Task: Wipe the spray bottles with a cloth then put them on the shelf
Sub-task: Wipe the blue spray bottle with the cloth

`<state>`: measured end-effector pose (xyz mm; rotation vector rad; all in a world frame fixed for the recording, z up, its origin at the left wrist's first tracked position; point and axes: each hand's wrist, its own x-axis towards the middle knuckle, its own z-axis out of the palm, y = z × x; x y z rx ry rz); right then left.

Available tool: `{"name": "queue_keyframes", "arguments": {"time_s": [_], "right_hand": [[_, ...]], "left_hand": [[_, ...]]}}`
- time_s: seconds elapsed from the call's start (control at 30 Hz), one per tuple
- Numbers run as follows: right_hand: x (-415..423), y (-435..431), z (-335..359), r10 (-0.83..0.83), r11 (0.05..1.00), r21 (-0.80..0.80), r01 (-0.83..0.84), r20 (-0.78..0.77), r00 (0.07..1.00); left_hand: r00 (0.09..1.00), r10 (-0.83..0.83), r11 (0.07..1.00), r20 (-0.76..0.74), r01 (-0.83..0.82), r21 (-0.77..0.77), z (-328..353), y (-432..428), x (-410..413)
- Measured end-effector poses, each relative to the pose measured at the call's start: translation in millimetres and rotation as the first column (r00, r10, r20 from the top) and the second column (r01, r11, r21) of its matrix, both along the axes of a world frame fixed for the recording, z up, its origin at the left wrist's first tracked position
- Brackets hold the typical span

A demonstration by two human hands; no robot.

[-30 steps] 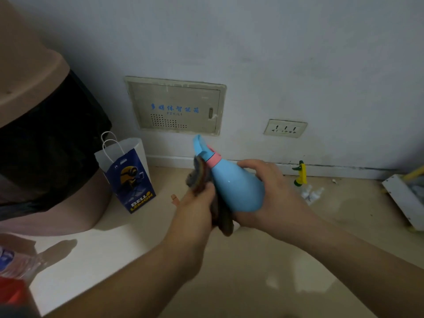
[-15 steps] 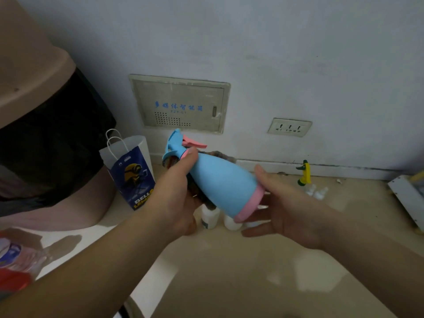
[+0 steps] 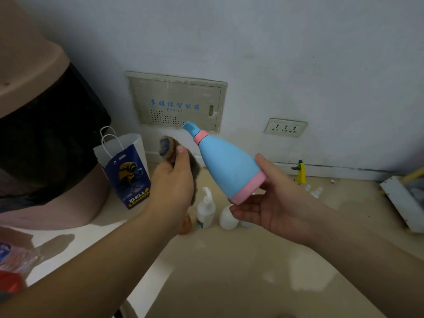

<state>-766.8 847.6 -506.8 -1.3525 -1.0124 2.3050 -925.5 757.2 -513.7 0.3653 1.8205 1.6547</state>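
While the right hand (image 3: 275, 203) cups the pink base of a blue spray bottle (image 3: 227, 164) at frame centre, thumb along its side, the nozzle (image 3: 190, 127) tilts up and left, likely to bare its flank for wiping. Just left, the left hand (image 3: 172, 182) grips a bunched dark cloth (image 3: 168, 145), close beside the bottle. Small white bottles (image 3: 205, 211) stand on the floor (image 3: 252, 276) below.
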Motion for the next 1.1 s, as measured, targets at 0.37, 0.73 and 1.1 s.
{"name": "queue_keyframes", "arguments": {"time_s": [0.37,0.73,1.1], "right_hand": [[-6.2,-8.8,-14.5,0.021,0.999,-0.034,-0.024,-0.085,0.996],[-3.5,-8.3,-20.9,0.059,0.996,0.07,-0.059,0.001,0.998],[-5.7,-5.7,-17.1,-0.009,0.996,0.083,0.01,-0.005,1.0]], "left_hand": [[0.535,-0.435,0.864,-0.724,0.475,-0.168,-35.9,-15.1,48.9],[0.5,-0.482,0.84,-0.72,0.498,-0.216,-39.0,-13.8,49.6],[0.533,-0.536,0.796,-0.655,0.576,-0.183,-46.5,-8.5,29.5]]}}
